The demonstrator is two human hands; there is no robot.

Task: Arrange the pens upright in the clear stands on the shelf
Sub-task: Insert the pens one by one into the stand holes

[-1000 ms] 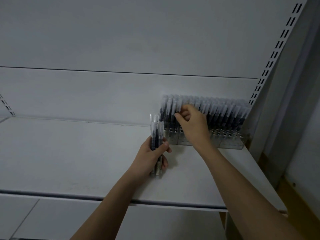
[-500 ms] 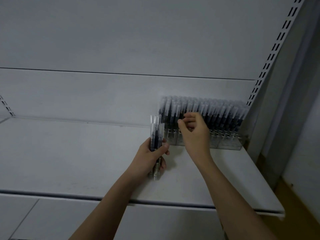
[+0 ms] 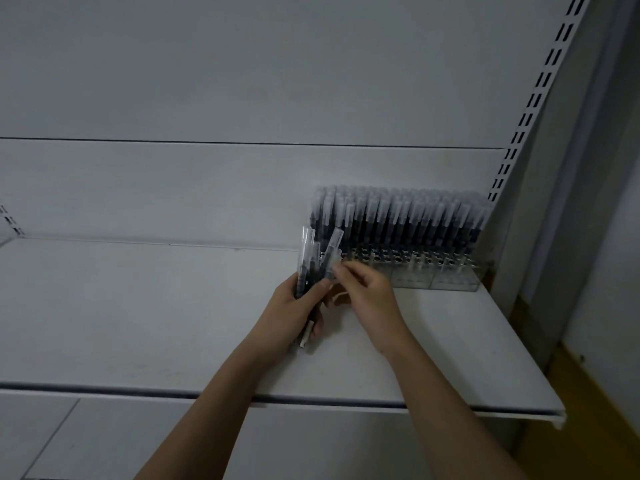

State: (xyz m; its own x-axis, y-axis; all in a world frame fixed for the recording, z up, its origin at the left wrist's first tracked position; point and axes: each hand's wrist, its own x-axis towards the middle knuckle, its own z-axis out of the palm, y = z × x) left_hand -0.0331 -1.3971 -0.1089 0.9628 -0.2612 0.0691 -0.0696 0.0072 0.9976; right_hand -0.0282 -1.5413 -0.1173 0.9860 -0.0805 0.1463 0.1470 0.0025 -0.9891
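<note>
Clear stands (image 3: 453,280) sit at the back right of the white shelf (image 3: 138,306), packed with several upright dark pens with frosted caps (image 3: 398,216). Their front row holes look vacant. My left hand (image 3: 294,306) grips a bundle of pens (image 3: 306,261) held upright, just left of the stands. My right hand (image 3: 367,296) has come beside it and pinches one pen (image 3: 333,251) that tilts out of the bundle to the right.
A grey back panel rises behind the shelf. A slotted upright (image 3: 533,102) runs along the right side, next to the stands. The shelf's front edge (image 3: 311,400) lies below my forearms, with a lower shelf under it and a wooden floor (image 3: 588,427) at right.
My right hand has left the pens in the stand and moved down-left to the bundle, where it now pinches one pen. The left hand has stayed in place with the bundle.
</note>
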